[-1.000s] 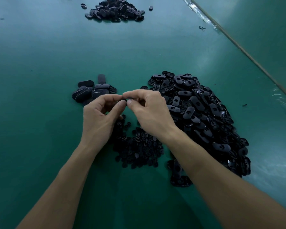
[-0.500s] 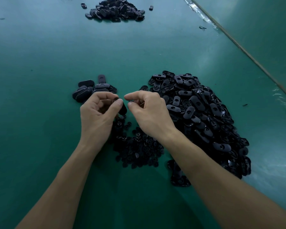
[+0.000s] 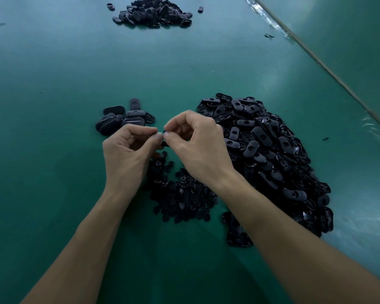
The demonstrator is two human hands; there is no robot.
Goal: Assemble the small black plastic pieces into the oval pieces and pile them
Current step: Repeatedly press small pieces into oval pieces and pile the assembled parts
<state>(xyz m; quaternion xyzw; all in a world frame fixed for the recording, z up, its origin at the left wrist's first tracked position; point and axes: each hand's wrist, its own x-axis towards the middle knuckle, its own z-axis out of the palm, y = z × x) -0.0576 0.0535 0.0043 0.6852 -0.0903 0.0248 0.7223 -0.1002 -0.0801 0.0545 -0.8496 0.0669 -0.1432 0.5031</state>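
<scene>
t-0.5 s to now: i log the gap between the hands as closed. left hand (image 3: 127, 156) and right hand (image 3: 201, 148) have come back together, thumb tips touching, as at t-1.0 s. the oval piece (image 3: 165, 144) in the left grip was plainly exposed under the thumb half a second ago and now shows only as a dark sliver below the thumbs. the small black piece (image 3: 164, 129) in the right pinch is barely visible.

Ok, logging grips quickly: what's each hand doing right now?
Left hand: pinching a black piece, mostly hidden.
Right hand: pinching it too.
</scene>
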